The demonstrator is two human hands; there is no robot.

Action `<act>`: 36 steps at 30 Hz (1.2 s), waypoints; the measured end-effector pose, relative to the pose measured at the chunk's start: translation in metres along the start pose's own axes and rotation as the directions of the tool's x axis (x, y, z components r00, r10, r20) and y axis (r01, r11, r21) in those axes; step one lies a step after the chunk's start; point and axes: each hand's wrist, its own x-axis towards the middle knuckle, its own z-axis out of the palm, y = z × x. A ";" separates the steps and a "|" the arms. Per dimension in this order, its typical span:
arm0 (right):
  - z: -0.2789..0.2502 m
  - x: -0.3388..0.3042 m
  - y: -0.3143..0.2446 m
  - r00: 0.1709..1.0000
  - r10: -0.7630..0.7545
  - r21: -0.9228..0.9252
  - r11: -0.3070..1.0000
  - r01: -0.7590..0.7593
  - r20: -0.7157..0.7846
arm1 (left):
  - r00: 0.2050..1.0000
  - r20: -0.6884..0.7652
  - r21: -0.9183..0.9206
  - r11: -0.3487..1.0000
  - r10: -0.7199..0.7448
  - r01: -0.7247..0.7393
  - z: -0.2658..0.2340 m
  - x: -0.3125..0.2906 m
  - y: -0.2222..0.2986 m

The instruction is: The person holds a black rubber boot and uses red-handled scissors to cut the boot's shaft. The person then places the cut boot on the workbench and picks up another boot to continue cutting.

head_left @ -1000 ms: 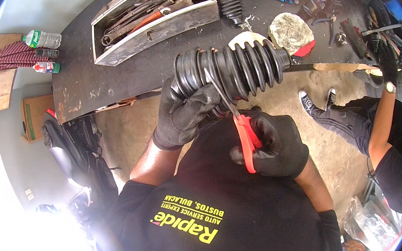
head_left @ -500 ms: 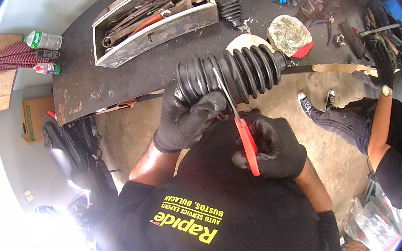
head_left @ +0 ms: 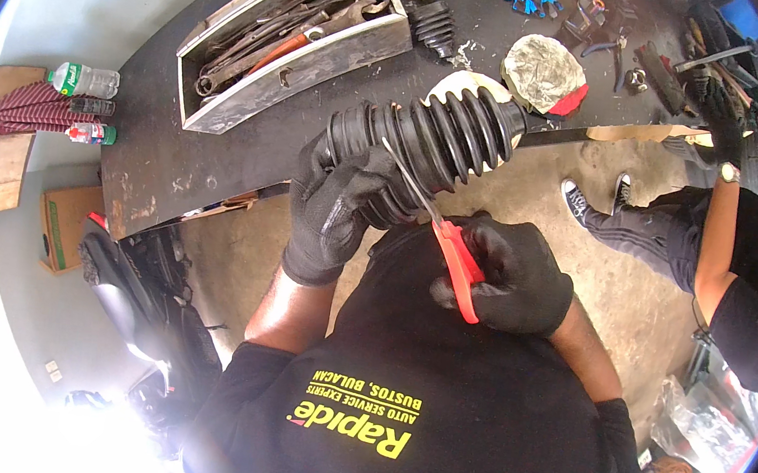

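A black ribbed rubber boot (head_left: 454,135) is held up in front of me, lying slantwise, its narrower end to the upper right. My left hand (head_left: 335,208), in a black glove, is closed around its left part, with the fingers over the ribs. In my gloved right hand (head_left: 519,276) are scissors (head_left: 458,257) with red handles. Their metal blade lies across the ribs of the boot near my left fingers. Whether the blade cuts into the rubber I cannot tell. The right fingers are partly hidden behind the handles.
Beyond the boot stands a dark workbench (head_left: 209,166) with a metal toolbox (head_left: 300,69) full of wrenches. A smaller ribbed boot (head_left: 434,28), a round cloth pad (head_left: 544,73) and pliers (head_left: 617,63) lie on it. A co-worker (head_left: 725,239) stands at the right. Bottles (head_left: 85,80) are at the left.
The boot has shifted slightly left and tilted, and my left fingers have moved up over its ribs. The scissors have moved a little left along with it.
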 end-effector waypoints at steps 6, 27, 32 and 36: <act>0.002 0.004 0.000 0.997 -0.059 -0.009 0.998 0.058 -0.058 | 0.965 0.183 -0.419 0.872 -0.190 0.251 -0.003 -0.002 0.012; 0.001 -0.003 0.001 0.997 0.045 0.066 0.997 -0.049 0.060 | 0.980 0.193 -0.312 0.950 0.045 0.018 -0.003 -0.011 0.004; 0.002 -0.004 0.002 0.996 0.031 0.088 0.995 -0.038 0.079 | 0.987 0.139 -0.289 0.957 0.086 -0.042 0.008 -0.010 0.013; 0.002 -0.003 -0.001 0.999 0.020 0.255 0.967 -0.029 0.040 | 0.992 0.129 -0.369 0.929 0.014 0.035 0.009 -0.013 0.014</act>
